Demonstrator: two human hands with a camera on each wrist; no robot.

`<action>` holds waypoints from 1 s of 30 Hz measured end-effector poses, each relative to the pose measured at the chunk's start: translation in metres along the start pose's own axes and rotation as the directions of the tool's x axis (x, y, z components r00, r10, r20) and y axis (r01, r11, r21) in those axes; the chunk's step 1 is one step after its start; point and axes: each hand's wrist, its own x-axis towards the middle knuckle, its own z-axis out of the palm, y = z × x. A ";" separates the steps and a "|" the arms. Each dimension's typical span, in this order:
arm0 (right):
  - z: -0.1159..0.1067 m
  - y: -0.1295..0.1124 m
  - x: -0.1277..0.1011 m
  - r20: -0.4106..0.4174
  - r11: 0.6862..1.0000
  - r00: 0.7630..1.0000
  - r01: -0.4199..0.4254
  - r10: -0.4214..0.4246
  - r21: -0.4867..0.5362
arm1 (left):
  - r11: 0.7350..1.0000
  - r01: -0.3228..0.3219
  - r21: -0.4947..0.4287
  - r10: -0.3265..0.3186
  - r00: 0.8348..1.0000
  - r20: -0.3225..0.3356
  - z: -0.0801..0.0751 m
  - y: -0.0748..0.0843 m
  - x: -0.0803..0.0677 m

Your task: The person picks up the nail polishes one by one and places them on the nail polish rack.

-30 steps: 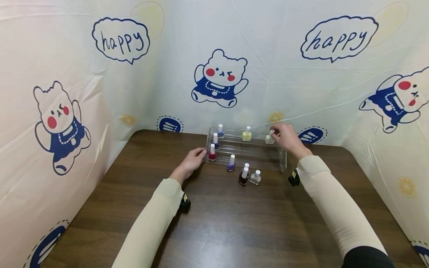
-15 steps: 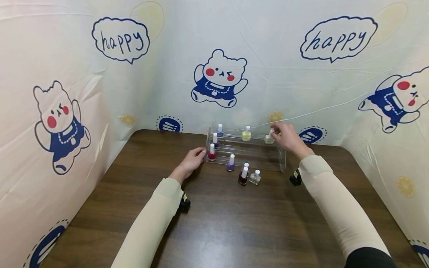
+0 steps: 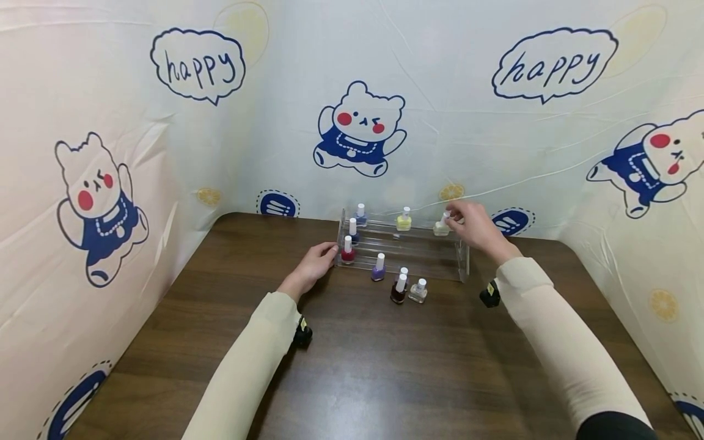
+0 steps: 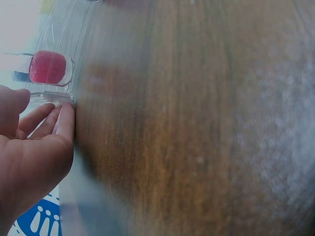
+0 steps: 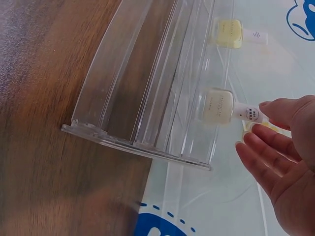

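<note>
A clear acrylic tiered rack stands at the back of the table. My right hand pinches the white cap of a pale nail polish bottle at the right end of its top tier. Thumb and index finger meet that cap in the right wrist view. At the rack's left end, my left hand touches the side panel with extended fingers. Just inside that panel is a red nail polish bottle. A yellow bottle sits mid top tier; blue and dark blue ones occupy the left end.
In front of the rack, on the brown wooden table, stand a purple bottle, a dark bottle partly covering another behind it, and a clear bottle. A printed cloth hangs close behind the rack.
My right wrist and forearm have shifted slightly to the right, while the fingers stay at the pale bottle's cap. The left hand and the bottles keep their places.
</note>
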 end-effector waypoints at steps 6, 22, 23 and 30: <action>-0.001 0.002 -0.004 -0.011 1.000 1.000 0.020 -0.020 0.000 | 1.000 0.006 0.007 -0.006 1.000 -0.005 0.000 0.000 0.000; 0.001 -0.008 -0.016 0.007 0.996 0.997 0.082 -0.082 -0.020 | 1.000 0.004 0.002 -0.004 1.000 -0.001 0.000 -0.001 0.000; 0.001 -0.009 -0.018 0.009 0.996 0.996 0.086 -0.086 -0.020 | 1.000 0.005 0.004 -0.005 1.000 0.001 0.000 0.000 0.000; 0.004 -0.013 -0.026 0.021 0.993 0.993 0.116 -0.115 -0.028 | 1.000 0.009 0.005 -0.009 1.000 0.001 0.000 0.002 -0.002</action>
